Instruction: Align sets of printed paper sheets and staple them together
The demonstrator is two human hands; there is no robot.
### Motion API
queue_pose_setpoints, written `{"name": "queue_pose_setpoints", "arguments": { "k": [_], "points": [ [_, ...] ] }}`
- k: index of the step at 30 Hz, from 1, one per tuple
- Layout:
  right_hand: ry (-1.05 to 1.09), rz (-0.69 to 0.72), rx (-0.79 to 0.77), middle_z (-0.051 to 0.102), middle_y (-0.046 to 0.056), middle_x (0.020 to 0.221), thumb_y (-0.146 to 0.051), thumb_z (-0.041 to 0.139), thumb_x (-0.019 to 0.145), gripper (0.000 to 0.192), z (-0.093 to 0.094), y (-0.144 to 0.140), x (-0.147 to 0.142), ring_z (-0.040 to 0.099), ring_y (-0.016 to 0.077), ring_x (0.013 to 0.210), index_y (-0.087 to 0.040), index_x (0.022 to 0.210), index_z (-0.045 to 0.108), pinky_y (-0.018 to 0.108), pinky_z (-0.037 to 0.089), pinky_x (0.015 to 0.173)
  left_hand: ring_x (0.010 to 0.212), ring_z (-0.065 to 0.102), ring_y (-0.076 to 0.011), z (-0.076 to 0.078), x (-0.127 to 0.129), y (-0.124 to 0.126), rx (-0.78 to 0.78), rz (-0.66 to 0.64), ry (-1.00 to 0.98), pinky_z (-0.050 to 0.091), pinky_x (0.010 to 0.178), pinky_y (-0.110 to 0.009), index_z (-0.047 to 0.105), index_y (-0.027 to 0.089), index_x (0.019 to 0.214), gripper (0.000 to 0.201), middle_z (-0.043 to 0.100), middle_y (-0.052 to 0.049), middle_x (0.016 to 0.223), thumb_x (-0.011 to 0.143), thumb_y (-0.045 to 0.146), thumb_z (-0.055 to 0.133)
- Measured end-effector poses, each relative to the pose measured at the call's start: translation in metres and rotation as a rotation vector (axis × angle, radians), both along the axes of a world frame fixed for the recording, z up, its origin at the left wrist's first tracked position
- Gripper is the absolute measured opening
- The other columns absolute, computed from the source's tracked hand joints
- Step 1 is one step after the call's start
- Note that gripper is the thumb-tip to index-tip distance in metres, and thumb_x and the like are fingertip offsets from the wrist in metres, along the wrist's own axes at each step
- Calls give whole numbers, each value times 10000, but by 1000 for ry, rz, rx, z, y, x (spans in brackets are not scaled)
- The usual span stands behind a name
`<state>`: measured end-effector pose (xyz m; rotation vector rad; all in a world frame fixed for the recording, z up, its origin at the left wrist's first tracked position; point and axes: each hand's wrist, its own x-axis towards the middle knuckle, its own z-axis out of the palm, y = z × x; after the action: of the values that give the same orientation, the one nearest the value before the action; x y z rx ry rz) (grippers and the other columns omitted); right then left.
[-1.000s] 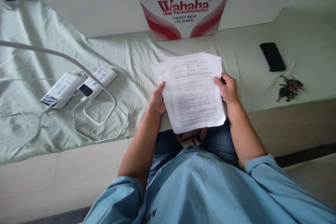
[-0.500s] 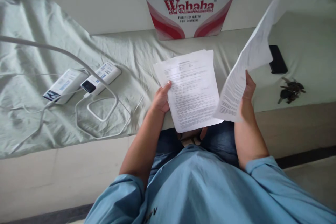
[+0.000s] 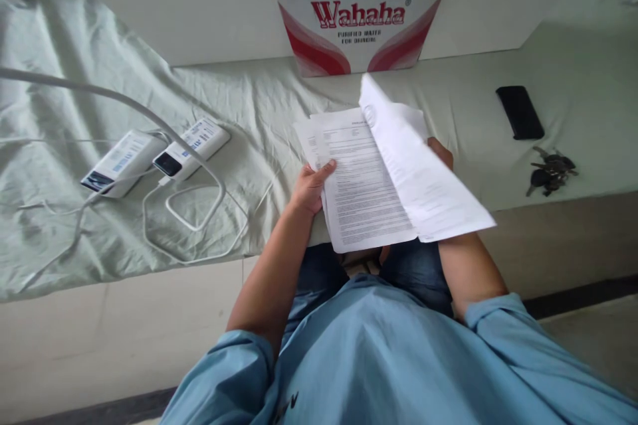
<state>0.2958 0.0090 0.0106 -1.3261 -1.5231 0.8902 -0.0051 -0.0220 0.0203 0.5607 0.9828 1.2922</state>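
Note:
My left hand (image 3: 310,189) grips the left edge of a stack of printed sheets (image 3: 359,192), its thumb lying on top of the text. The stack is tilted above the table's front edge and my lap. Over its right part a folded-back sheet (image 3: 423,179) stands at a slant, mostly blank side showing and its top corner pointing away from me. Behind that sheet, my right hand (image 3: 442,150) is closed at the right edge of the papers. Only its knuckles show; the fingertips and most of the palm are hidden.
A Wahaha water carton (image 3: 359,26) stands at the back against a white panel. To the right lie a black phone (image 3: 520,113) and a bunch of keys (image 3: 552,170). Two white power banks (image 3: 199,143) with looping white cables (image 3: 209,189) lie left on the green cloth (image 3: 259,106).
My right hand has come left and inward with the raised sheet, which now leans over the stack. My left thumb has slid slightly right onto the page. The phone is fully uncovered.

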Motion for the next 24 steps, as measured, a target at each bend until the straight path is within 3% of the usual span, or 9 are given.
{"name": "queue_pose_setpoints", "arguments": {
  "k": [4, 10, 19, 24],
  "points": [
    [99, -184, 43, 620, -28, 792, -623, 854, 869, 412, 2, 7, -5, 552, 160, 694, -265, 881, 648, 324, 507, 647, 1144, 847, -415, -1, 0, 0, -6, 5, 5, 692, 1067, -566, 824, 161, 1045, 604, 883, -143, 1020, 601, 469, 1093],
    [28, -172, 84, 588, -48, 731, -572, 843, 859, 384, 2, 13, 0, 484, 145, 666, -261, 837, 619, 307, 434, 634, 1089, 859, -409, -3, 1, 0, -9, 0, 6, 710, 1030, -553, 846, 181, 996, 581, 886, -130, 979, 589, 512, 1097],
    [-42, -152, 109, 670, -21, 811, -518, 835, 867, 322, -3, 17, 1, 573, 178, 736, -274, 877, 625, 349, 536, 734, 1293, 795, -435, -1, 3, -1, 31, 17, 0, 693, 1092, -549, 859, 190, 995, 505, 890, -126, 1002, 644, 476, 1083],
    [-106, -186, 127, 669, 8, 880, -533, 896, 803, 369, -12, 21, 1, 586, 191, 761, -280, 879, 638, 391, 606, 795, 1299, 790, -443, -1, 2, -1, 32, 17, 8, 695, 1085, -555, 853, 180, 994, 534, 887, -137, 990, 631, 493, 1087]
  ]
}}
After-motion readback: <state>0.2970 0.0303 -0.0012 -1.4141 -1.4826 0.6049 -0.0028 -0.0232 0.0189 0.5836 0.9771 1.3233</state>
